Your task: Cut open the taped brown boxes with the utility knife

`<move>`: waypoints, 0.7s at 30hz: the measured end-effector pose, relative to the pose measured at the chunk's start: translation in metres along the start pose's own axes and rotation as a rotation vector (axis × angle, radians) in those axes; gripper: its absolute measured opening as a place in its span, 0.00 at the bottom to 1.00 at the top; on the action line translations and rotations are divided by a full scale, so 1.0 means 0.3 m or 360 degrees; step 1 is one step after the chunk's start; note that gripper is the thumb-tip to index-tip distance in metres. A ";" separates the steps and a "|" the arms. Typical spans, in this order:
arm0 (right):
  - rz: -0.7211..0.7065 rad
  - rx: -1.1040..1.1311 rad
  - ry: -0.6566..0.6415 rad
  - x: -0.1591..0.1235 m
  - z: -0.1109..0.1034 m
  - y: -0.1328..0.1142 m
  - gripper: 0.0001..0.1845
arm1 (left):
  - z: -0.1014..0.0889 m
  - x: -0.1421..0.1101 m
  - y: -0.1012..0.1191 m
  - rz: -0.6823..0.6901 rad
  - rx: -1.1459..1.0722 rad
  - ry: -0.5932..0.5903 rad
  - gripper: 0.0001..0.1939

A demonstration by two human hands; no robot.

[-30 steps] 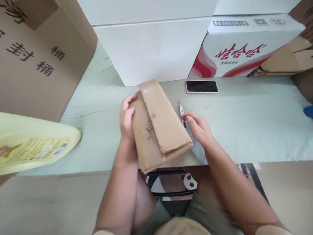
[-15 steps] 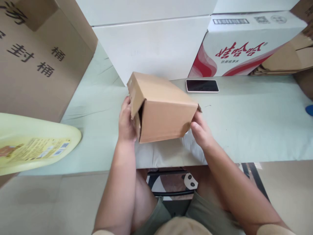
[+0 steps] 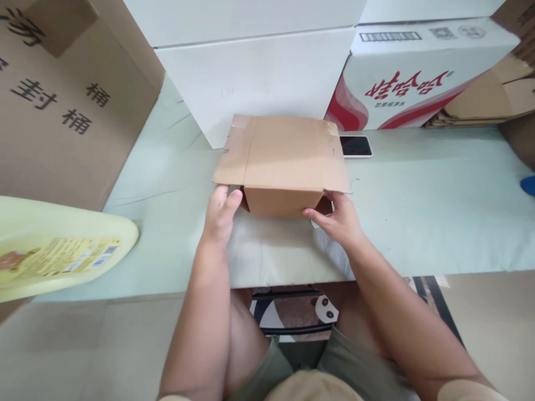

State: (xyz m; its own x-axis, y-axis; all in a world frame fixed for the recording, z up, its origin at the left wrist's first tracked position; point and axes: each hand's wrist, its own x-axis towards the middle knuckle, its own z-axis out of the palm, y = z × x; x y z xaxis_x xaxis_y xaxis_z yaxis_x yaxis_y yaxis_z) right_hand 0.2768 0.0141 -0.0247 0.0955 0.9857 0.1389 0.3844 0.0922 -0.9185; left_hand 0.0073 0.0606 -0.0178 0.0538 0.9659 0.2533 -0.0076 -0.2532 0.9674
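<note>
Turning squarer to the counter (image 3: 430,223) than it was half a second ago, the cardboard box (image 3: 288,150) now shows a broad upper face with a flap spread out at either side; earlier it sat at a slant, its left flap angled down. It lies between the hands, in front of the white boxes (image 3: 259,89). The right hand (image 3: 340,220) grasps its right end, thumb against the front wall, other fingertips hidden under the flap. The left hand (image 3: 219,214) reaches beneath the left flap, thumb showing; how firmly it grips, I cannot tell. The right flap now covers part of the phone (image 3: 357,146). Whether the box touches the counter is unclear, its underside being hidden, and the clear plastic (image 3: 332,250) by the right wrist is hard to make out.
</note>
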 end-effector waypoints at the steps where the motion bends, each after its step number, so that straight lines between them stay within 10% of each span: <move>1: -0.0007 0.0024 -0.0011 0.003 0.000 -0.007 0.29 | 0.005 -0.001 -0.002 -0.0018 -0.0003 -0.0020 0.33; 17: 0.0044 -0.0098 0.0357 -0.002 0.003 0.005 0.36 | 0.011 0.026 -0.024 0.0226 0.0080 0.0261 0.27; 21: 0.0076 -0.0094 0.0262 0.004 -0.001 -0.018 0.16 | 0.005 0.029 -0.010 0.0198 0.0106 0.0210 0.28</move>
State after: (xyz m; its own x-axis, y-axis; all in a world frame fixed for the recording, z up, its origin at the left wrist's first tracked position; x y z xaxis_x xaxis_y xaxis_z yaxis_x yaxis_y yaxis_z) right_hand 0.2750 0.0147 -0.0195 0.2621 0.9519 0.1585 0.4285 0.0324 -0.9030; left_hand 0.0094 0.0696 -0.0186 -0.0746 0.9246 0.3735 0.0601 -0.3697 0.9272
